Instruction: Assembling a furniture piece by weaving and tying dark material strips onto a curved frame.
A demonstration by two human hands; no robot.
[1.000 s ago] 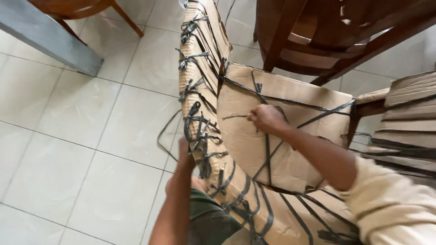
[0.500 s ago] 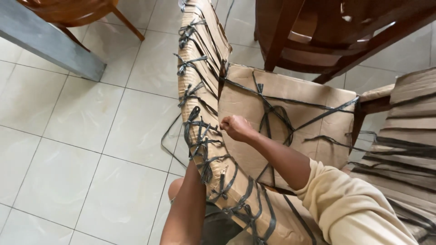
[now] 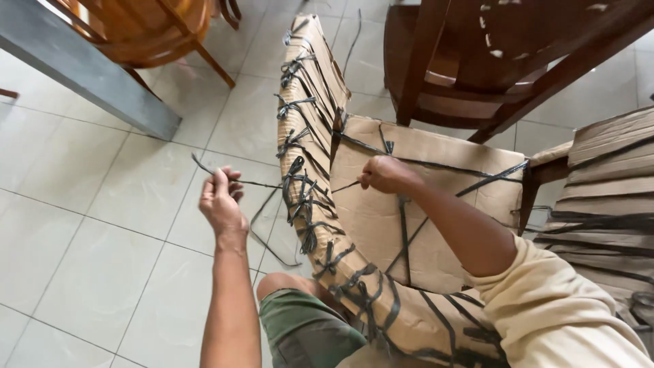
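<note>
The left hand pinches a thin dark plastic strap with closed fingers; the right hand grips its other end at three o'clock. The strap runs roughly level across the curved cardboard-wrapped frame. Open tiled floor lies toward nine o'clock.

A pale tiled floor runs under everything, its grout lines slanting across the view. At upper left a grey beam lies diagonally, with a light orange-brown wooden chair behind it; at upper right stands a dark brown wooden chair, its seat and slanted rails near the top edge. At the right edge is a stack of cardboard bound with dark straps, resting by a dark chair arm, and green shorts over a bare knee show at the bottom.
</note>
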